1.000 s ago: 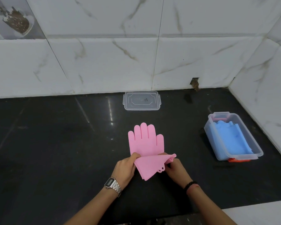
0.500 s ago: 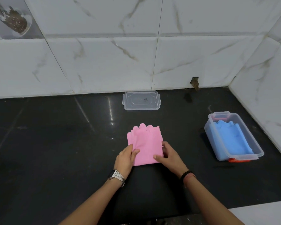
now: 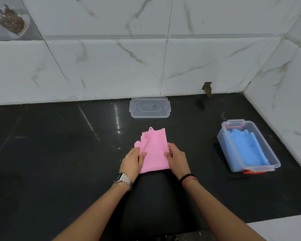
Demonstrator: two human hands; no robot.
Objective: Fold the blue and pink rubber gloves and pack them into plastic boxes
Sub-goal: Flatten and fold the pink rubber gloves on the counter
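A pink rubber glove (image 3: 154, 150) lies folded in half on the black counter in front of me, its cuff laid over the fingers. My left hand (image 3: 131, 162) grips its left edge and my right hand (image 3: 177, 158) grips its right edge. To the right stands a clear plastic box (image 3: 274, 160) with blue gloves (image 3: 245, 148) folded inside it; an orange-red piece shows under its near end. A clear plastic lid (image 3: 149, 107) lies flat near the back wall.
The black counter (image 3: 59, 153) ends at white marble-tiled walls behind (image 3: 111, 66) and on the right (image 3: 285, 101). A white surface (image 3: 285, 228) starts at the near right edge of the counter.
The cuff half of the pink glove was lifted and folded forward over the fingers. Both hands then slid to the sides of the folded glove and took hold of its edges.
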